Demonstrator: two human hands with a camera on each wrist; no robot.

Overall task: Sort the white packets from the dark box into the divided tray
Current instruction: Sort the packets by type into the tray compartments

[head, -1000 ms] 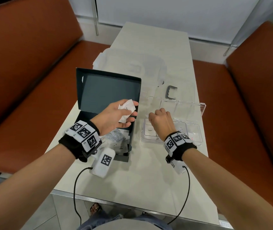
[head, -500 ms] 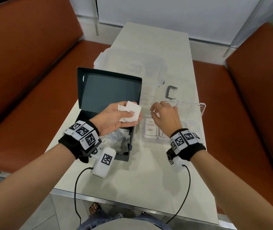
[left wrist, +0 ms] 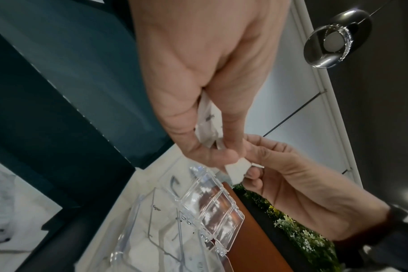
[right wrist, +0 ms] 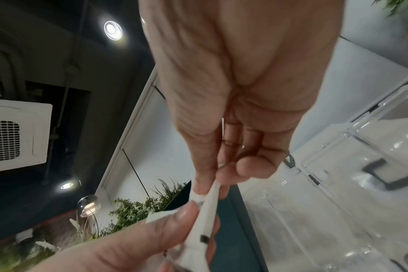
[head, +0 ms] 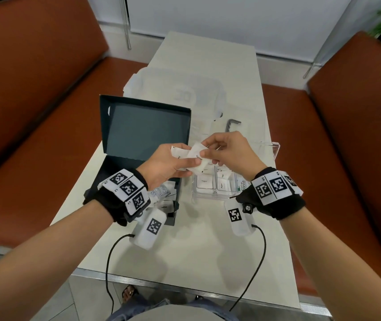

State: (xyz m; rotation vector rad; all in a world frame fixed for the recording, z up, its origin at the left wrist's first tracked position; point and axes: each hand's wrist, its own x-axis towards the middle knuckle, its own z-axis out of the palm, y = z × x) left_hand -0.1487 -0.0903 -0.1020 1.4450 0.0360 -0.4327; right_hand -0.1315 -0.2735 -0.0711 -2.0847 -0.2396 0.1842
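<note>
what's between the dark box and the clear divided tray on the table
Head view: a bare strip of table separates the dark box from the divided tray. Above that gap, both hands, left hand and right hand, hold white packets.

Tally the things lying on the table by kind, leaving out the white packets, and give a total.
Dark open cardboard box: 1
Clear plastic divided tray: 1
Dark bent metal hex key: 1
Translucent white plastic bag: 1
Total: 4
</note>
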